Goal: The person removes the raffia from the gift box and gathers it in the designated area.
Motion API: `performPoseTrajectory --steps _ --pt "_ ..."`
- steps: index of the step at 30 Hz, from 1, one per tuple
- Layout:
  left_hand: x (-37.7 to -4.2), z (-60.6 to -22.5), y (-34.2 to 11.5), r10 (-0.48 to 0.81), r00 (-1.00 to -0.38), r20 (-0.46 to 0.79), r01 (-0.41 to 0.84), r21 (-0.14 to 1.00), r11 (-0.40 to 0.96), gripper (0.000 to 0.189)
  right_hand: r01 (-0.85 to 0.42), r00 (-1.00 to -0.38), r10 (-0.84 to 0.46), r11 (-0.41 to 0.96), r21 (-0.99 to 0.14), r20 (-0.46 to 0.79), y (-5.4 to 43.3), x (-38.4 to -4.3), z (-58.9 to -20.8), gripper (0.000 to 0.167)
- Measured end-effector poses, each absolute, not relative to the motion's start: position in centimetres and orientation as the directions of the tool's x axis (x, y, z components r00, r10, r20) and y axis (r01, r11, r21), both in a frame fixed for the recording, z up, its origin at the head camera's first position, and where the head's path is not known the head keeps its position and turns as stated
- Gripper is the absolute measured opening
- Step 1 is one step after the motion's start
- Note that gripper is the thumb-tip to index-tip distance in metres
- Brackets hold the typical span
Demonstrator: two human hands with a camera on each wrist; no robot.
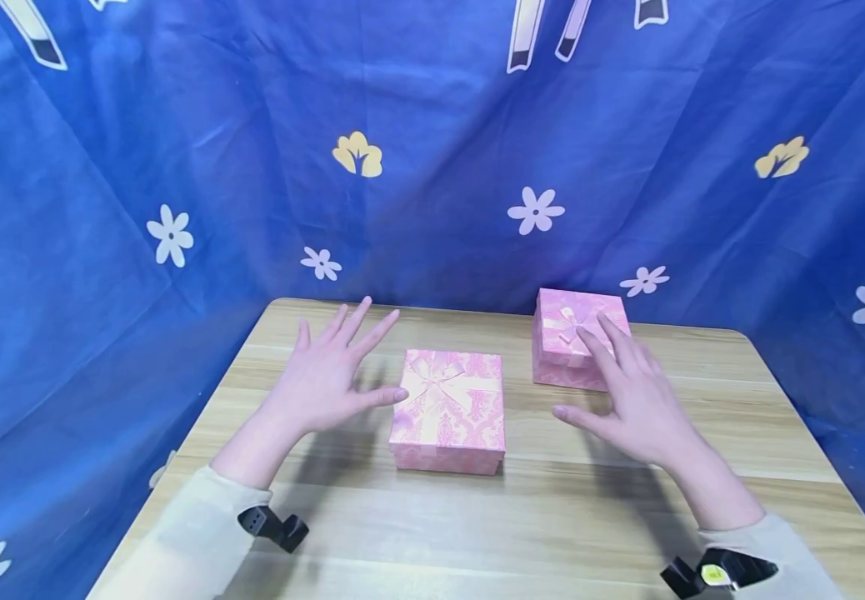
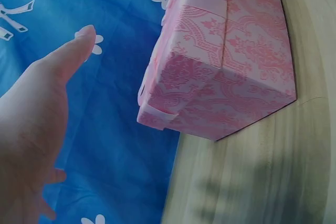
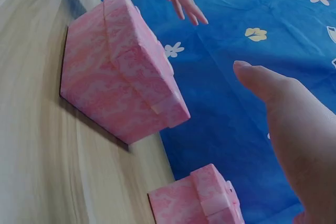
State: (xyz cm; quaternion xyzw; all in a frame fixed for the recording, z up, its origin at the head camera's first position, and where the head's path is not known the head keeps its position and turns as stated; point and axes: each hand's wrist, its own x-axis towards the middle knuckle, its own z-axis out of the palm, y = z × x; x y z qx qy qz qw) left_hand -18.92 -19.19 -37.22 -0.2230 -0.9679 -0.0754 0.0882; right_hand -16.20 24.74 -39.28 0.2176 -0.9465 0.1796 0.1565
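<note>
**Pink on Pale Wood, Against Blue**

At the far left, blue cloth (image 1: 65, 267) printed with white flowers hangs beside and behind the wooden table (image 1: 440, 533). A pale left sleeve (image 1: 185, 533) reaches in, a black band (image 1: 273, 527) at its cuff. Beyond it the left hand (image 1: 327, 383) is spread wide, fingers pointing away from the person, thumb out to the right; it holds nothing. In the head view its thumb tip overlaps the left edge of the near box, yet the left wrist view shows thumb and box apart.

Next comes that near box (image 1: 477, 421), upright on the table between the hands, lid on. Its top looks almost square, so no long axis stands out; one side faces the person nearly squarely. A ribbon bow (image 1: 436, 379) sits toward the lid's back left, with bands running right and toward the person.

Farther back and right stands the far box (image 1: 569, 372), also upright and lidded, set at much the same angle, front toward the person, again without a clear long axis.

Rightmost, the right hand (image 1: 638, 408) is open and empty, thumb leftward, two fingers overlapping the far box's lid; whether they touch cannot be told.
</note>
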Motion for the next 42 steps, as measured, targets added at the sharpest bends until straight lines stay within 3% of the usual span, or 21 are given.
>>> performPoseTrajectory --steps 13,25,34,42 --pt "-18.8 -38.8 -19.6 0.422 -0.867 0.266 0.488 0.283 0.825 0.103 -0.473 -0.879 -0.347 0.719 -0.509 0.326 23.4 -16.0 -40.3 0.112" --pt "-18.3 -39.9 -19.7 0.387 -0.903 0.189 0.423 0.554 0.717 0.096 -0.433 -0.9 -0.348 0.642 -0.633 0.263 22.3 -16.0 -41.3 0.104" --pt "-18.8 -41.3 -19.9 0.407 -0.901 0.151 0.395 0.674 0.624 0.09 -0.438 -0.89 -0.379 0.552 -0.71 0.254 21.3 -16.4 -42.4 0.097" --pt "-19.4 -42.8 -20.0 0.45 -0.885 0.123 0.37 0.772 0.516 0.082 -0.448 -0.863 -0.424 0.388 -0.805 0.276 20.6 -17.1 -44.1 0.089"
